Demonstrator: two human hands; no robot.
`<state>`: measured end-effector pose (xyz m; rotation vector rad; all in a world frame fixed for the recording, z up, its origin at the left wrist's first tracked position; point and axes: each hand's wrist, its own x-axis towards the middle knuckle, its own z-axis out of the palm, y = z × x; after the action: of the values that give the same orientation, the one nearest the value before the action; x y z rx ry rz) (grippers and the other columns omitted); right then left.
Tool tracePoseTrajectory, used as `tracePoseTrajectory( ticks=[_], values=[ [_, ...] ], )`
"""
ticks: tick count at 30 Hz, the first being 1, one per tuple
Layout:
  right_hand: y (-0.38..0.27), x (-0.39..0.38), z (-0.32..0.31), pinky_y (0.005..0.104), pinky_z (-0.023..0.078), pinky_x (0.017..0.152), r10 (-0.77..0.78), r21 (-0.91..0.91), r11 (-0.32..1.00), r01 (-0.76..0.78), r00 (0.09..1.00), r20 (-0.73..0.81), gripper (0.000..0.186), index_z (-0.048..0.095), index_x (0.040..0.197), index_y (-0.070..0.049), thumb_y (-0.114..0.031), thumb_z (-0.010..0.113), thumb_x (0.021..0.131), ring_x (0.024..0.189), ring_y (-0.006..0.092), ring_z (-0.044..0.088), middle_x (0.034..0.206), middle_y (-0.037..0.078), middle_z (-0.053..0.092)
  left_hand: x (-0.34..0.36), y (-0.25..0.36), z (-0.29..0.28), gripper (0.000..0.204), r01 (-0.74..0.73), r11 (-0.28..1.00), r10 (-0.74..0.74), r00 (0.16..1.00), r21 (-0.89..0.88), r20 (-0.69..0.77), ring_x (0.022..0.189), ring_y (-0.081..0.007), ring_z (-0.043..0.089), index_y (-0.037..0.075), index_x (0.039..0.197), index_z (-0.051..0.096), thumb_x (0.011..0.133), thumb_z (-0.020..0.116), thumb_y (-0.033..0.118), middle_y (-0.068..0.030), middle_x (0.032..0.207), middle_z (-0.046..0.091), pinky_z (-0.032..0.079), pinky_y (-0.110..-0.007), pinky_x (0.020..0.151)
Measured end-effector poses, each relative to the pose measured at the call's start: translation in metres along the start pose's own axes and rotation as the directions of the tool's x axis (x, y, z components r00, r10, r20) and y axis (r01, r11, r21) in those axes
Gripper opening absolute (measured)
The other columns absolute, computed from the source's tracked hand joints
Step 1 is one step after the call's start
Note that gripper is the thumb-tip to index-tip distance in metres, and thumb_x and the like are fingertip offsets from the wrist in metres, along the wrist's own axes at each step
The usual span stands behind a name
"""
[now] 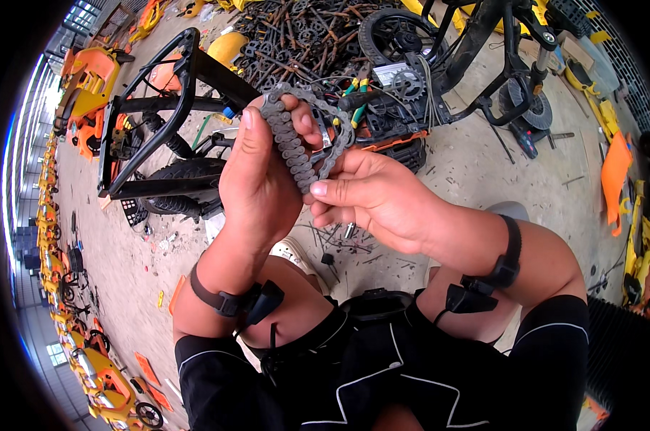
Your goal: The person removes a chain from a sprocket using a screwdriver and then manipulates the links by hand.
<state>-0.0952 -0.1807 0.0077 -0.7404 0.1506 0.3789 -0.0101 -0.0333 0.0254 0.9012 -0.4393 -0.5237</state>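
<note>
Wrists: a dark strap with a small black unit on each forearm, just above the knees.
Left hand: clenched around one side of a grey roller chain, thumb up along the links.
Right hand: pinching the chain's lower bend, index finger stretched across it.
Chain: looped, raised between both hands; its far side partly hidden by fingers.
Behind: black metal frame, small tyre, sprocket amid tangled wires.
Hard to make out: dark scrap pile at top.
</note>
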Motion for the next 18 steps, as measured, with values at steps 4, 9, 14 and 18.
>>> tracePoseTrajectory(
  ticks=[4, 9, 14, 18],
  values=[
    [0.001, 0.005, -0.006, 0.0326, 0.058, 0.083, -0.068, -0.061, 0.996, 0.066, 0.997, -0.027, 0.018, 0.06, 0.108, 0.005, -0.007, 0.066, 0.097, 0.089, 0.0178, 0.068, 0.099, 0.01, 0.066, 0.001, 0.0, -0.005, 0.041, 0.0, 1.0, 0.001, 1.0, -0.014, 0.029, 0.097, -0.0176, 0.05, 0.007, 0.122, 0.049, 0.11, 0.036, 0.043, -0.0043, 0.104, 0.052, 0.043, -0.035, 0.093],
    [-0.001, 0.007, -0.008, 0.0322, 0.058, 0.082, -0.096, -0.122, 0.989, 0.086, 0.992, -0.079, 0.018, 0.061, 0.109, 0.005, -0.007, 0.066, 0.096, 0.088, 0.0173, 0.068, 0.099, 0.011, 0.067, 0.003, 0.002, -0.013, 0.044, 0.059, 0.986, -0.044, 0.995, -0.157, 0.095, 0.099, -0.0207, 0.057, 0.002, 0.125, 0.052, 0.108, 0.042, 0.041, -0.0092, 0.108, 0.059, 0.046, -0.036, 0.094],
    [-0.005, 0.005, -0.008, 0.0314, 0.058, 0.081, -0.147, -0.156, 0.979, 0.128, 0.982, -0.117, 0.017, 0.062, 0.107, 0.005, -0.007, 0.066, 0.096, 0.087, 0.0163, 0.067, 0.097, 0.01, 0.067, 0.008, 0.005, -0.014, 0.042, 0.145, 0.964, -0.128, 0.988, -0.223, 0.091, 0.101, -0.0239, 0.06, 0.002, 0.123, 0.055, 0.106, 0.045, 0.04, -0.0105, 0.108, 0.063, 0.045, -0.039, 0.097],
    [-0.01, 0.006, -0.008, 0.0298, 0.057, 0.077, -0.207, -0.3, 0.941, 0.155, 0.967, -0.15, 0.015, 0.062, 0.104, 0.005, -0.007, 0.067, 0.095, 0.083, 0.015, 0.066, 0.094, 0.01, 0.068, 0.009, 0.007, -0.016, 0.041, 0.181, 0.943, -0.158, 0.982, -0.28, 0.105, 0.102, -0.0254, 0.061, 0.002, 0.12, 0.057, 0.103, 0.045, 0.038, -0.0105, 0.105, 0.065, 0.044, -0.041, 0.099]
  ],
)
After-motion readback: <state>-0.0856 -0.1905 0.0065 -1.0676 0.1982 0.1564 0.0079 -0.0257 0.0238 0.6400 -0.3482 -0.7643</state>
